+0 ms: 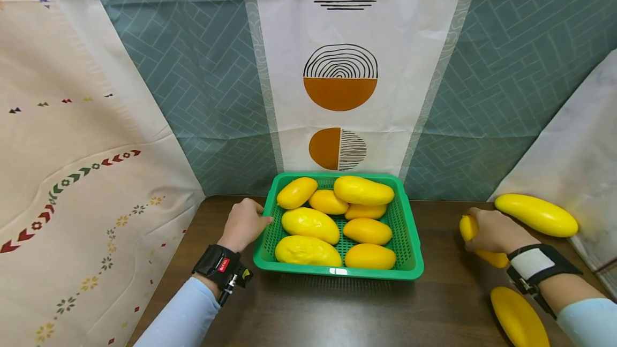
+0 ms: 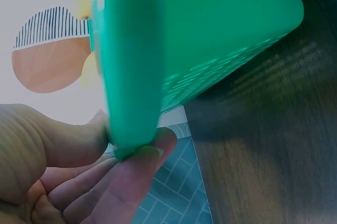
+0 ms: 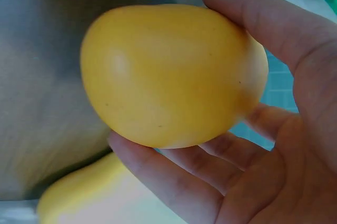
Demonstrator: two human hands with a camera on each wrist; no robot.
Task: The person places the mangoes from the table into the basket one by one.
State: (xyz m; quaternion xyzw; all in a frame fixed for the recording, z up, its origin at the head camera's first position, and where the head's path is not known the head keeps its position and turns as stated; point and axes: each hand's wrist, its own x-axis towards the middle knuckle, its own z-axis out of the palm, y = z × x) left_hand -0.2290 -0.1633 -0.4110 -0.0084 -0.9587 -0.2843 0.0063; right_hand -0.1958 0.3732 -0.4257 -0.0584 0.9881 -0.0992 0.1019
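Note:
A green plastic basket (image 1: pixel 417 261) stands on the table, holding several yellow mangoes (image 1: pixel 308 250). At its left side, my left hand (image 1: pixel 245 224) pinches the rim between thumb and fingers; the left wrist view shows the green rim (image 2: pixel 131 77) between them. Off to the right of the basket, my right hand (image 1: pixel 498 233) grips a mango (image 3: pixel 174 77), thumb on one side and curled fingers on the other. From the head view this mango is partly hidden by the hand. A long yellow mango (image 1: pixel 537 215) lies just beyond that hand, and another mango (image 1: pixel 519 317) lies nearer.
The dark wooden table (image 1: pixel 337 315) runs up to a patterned cloth (image 1: pixel 217 95) hanging behind the basket. Pale cloths hang on the left (image 1: pixel 72 175) and right (image 1: pixel 573 149). The long mango lies close against the right cloth.

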